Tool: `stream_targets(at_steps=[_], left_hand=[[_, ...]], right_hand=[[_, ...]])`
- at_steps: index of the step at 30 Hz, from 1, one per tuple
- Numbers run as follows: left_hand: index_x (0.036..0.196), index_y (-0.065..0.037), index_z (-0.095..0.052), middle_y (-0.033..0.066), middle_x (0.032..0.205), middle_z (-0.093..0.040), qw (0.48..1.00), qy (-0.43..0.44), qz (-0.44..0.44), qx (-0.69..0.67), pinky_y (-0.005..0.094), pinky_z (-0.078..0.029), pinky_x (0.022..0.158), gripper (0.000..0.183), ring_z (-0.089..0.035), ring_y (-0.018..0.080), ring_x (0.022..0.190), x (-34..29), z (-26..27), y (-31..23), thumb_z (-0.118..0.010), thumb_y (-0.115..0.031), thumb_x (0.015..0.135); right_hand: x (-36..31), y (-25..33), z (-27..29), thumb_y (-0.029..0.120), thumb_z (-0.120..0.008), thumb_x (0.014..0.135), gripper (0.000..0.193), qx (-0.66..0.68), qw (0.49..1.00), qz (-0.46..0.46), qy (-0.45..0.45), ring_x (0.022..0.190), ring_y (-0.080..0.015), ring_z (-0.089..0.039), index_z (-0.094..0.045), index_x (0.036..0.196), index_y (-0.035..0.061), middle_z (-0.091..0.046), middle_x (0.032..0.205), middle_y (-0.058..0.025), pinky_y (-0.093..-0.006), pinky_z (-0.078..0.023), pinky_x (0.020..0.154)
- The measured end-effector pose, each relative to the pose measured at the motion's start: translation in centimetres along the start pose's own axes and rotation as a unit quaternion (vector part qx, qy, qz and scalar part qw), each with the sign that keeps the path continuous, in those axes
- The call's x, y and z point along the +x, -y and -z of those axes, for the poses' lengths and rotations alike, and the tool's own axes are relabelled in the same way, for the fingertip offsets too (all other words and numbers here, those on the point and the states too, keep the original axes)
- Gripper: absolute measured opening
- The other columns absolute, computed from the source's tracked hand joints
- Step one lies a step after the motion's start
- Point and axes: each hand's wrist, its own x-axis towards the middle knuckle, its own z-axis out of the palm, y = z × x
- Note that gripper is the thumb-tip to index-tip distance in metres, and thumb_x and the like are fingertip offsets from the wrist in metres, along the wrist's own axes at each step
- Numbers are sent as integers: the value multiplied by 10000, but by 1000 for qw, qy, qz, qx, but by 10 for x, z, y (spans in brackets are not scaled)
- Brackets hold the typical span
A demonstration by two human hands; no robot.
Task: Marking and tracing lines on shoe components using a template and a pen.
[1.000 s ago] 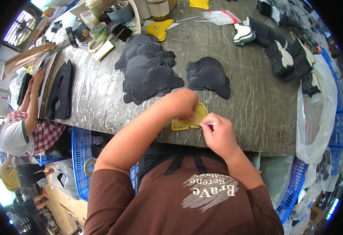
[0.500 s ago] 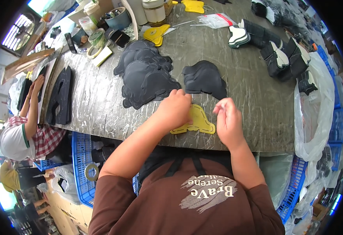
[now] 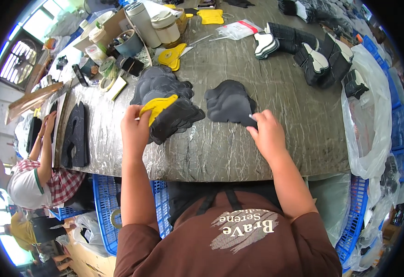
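Observation:
In my left hand [image 3: 136, 129] I pinch a yellow template [image 3: 158, 109] with a curved edge, held tilted above the left pile of black cut pieces [image 3: 174, 121]. My right hand [image 3: 270, 134] is at the lower right corner of a smaller stack of black cut pieces [image 3: 231, 104]. Its thumb and fingers close round the corner of the top piece. A small whitish tip shows between those fingers; what it belongs to is hidden.
A co-worker [image 3: 31, 177] works at the table's left end beside black strips [image 3: 76, 134]. Tubs, tape and a pot of tools [image 3: 129, 44] crowd the back left. Black-and-white bundles [image 3: 315, 62] and a clear plastic bag [image 3: 367, 111] lie right. Blue crates [image 3: 106, 212] stand below the edge.
The yellow template has left the table in front of me, lifted left in my left hand. My right hand has moved forward to the smaller black stack. The view has shifted slightly.

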Motion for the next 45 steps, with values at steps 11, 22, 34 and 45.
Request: stream_targets(at_steps=[11,22,34,45], left_hand=[[1067,53,-647,108,918,-676,950,309,23,-37,306,-524,729,345,-645,182,792,-69,-70,-57,-760,-77,768],[1049,48,-661,163,1088,-604,948,280,-126,78,416,-463,899,412,-545,351,1014,-113,-53,-63,-793,-104,689],[962,35,-680,156,1103,-619,959,226,-154,71,403,-491,848,259,-568,336,972,-124,-59,-55,-752,-26,722],[946,28,-687,162,1085,-610,961,215,-163,64,409,-489,837,224,-557,334,941,-127,-62,-53,-733,-37,737]], right_hand=[[-58,28,23,196,-794,713,387,118,985,34,121,860,-312,-628,-635,1026,32,-563,949,-97,-414,-517,733],[-63,23,13,161,-782,717,329,130,985,46,107,828,-276,-622,-654,992,36,-561,938,-78,-401,-510,704],[-64,22,10,144,-789,701,342,133,986,47,92,827,-265,-619,-660,999,35,-562,927,-73,-388,-512,707],[-65,21,8,136,-784,706,334,145,985,43,81,799,-270,-620,-661,996,26,-560,911,-73,-394,-505,684]])
